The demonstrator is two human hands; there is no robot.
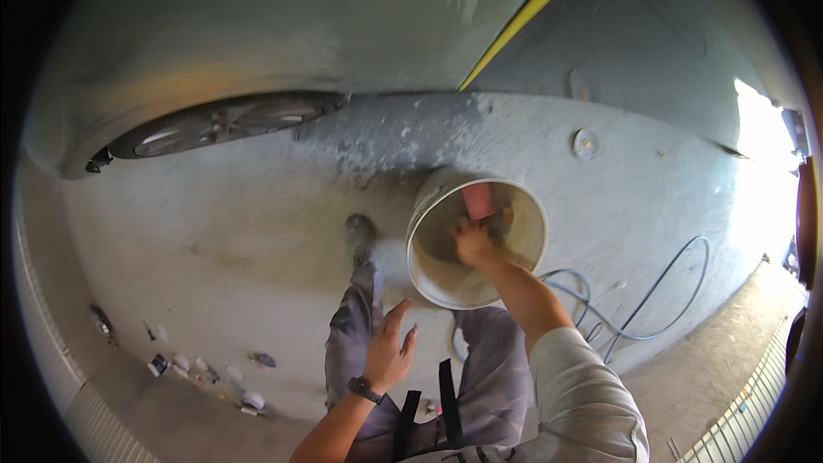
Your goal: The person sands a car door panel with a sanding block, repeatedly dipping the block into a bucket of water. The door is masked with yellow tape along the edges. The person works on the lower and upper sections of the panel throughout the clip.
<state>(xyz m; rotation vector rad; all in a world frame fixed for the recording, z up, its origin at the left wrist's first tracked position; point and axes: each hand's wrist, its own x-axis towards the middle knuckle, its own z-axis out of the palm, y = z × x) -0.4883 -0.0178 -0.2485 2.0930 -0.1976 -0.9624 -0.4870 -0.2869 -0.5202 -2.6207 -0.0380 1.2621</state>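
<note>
A large pale plastic bucket (415, 263) stands on the floor in front of my legs, its mouth facing me. Deep inside it is my right hand (474, 241), blurred, with the fingers partly hidden; whether they grip anything does not show. Just beyond those fingers lies a pink-red block or sponge (478, 199), against the bucket's inner wall. Outside the bucket, to its lower left, my left hand (389, 350) is raised with fingers apart and nothing in it; a dark band is on that wrist.
A car body panel (289, 26) and its wheel (222, 125) span the far side. A hose (662, 283) loops over the floor to the right. A round lid-like disc (586, 144) lies beyond the bucket. Several small items, among them a tape roll (253, 400), lie at lower left.
</note>
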